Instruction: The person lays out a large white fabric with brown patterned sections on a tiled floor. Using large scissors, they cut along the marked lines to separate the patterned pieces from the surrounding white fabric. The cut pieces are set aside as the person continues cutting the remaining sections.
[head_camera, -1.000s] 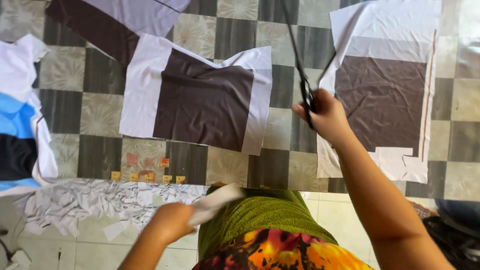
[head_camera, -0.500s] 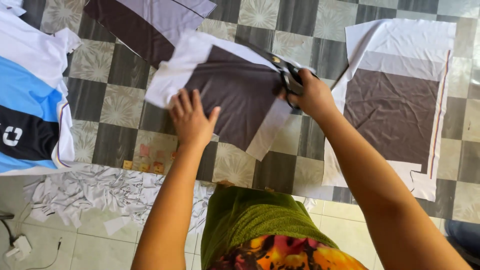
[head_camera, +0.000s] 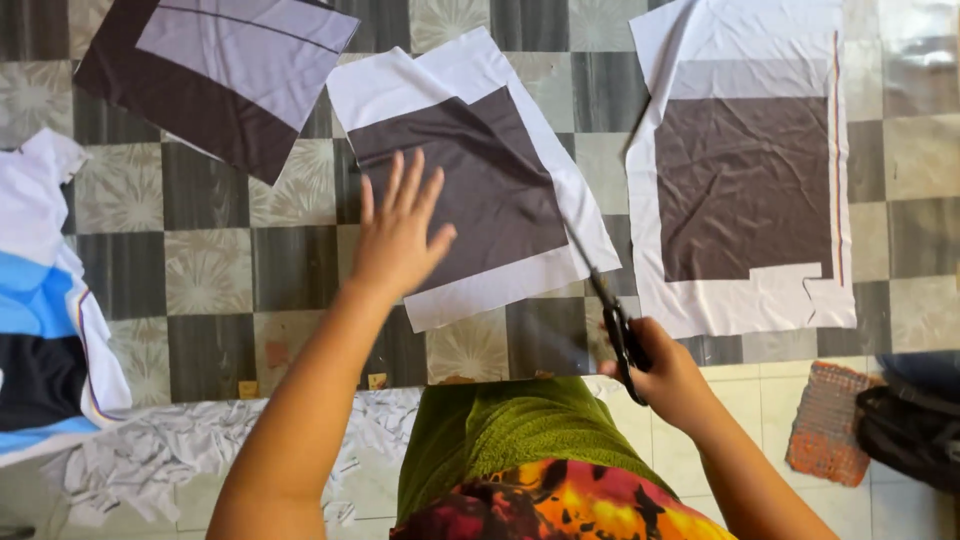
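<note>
Left hand (head_camera: 400, 235) is spread flat w/ fingers open, pressing the middle fabric panel (head_camera: 470, 175) onto the checkered floor (head_camera: 210, 270), prob to stop it sliding. Right hand (head_camera: 670, 380) is closed round the scissors (head_camera: 605, 310), blades at the panel's lower right edge. Scraps (head_camera: 150, 465) pile near the floor's bottom left.

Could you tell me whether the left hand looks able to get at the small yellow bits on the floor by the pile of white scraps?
Probably yes. The left hand lies flat on the dark and white fabric piece, holding nothing, and the yellow bits lie on bare tiled floor beside that forearm, uncovered.
</note>
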